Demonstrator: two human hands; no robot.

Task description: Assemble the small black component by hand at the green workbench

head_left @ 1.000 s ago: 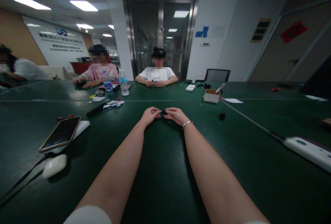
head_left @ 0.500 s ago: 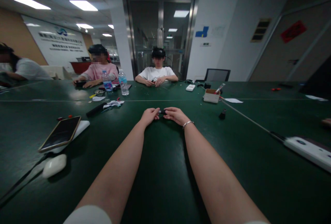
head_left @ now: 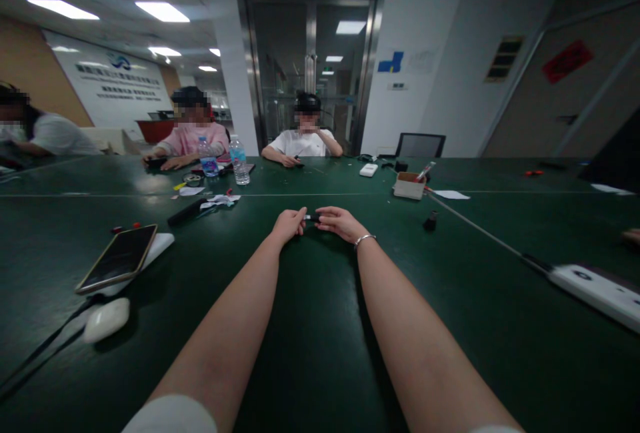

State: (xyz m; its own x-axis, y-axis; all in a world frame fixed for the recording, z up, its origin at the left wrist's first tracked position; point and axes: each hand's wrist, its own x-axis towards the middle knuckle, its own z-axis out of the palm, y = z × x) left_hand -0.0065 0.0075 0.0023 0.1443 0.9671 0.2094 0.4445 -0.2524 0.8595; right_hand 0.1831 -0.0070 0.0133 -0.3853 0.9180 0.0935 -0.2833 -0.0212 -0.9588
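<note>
Both arms reach out over the green table (head_left: 320,326). Between my hands is a small black object (head_left: 315,217) with a pale, silvery end, too small to name for certain. My left hand (head_left: 289,223) pinches the pale end between thumb and fingers. My right hand (head_left: 342,222), with a bracelet at its wrist, is closed round the black end. Parts of the object are hidden by the fingers. Off to the right a small black clip-like piece (head_left: 430,221) stands on the table.
At left lie a phone (head_left: 120,258) on a white item, a white earbud case (head_left: 107,320) and a black strap. Two water bottles (head_left: 239,161) stand farther back. A small box (head_left: 409,186), a cable and a white power strip (head_left: 597,289) are at right. Several people sit around.
My hands stay nearly in place; slightly more of the object's pale end shows between them. The person opposite has raised one hand toward the face.
</note>
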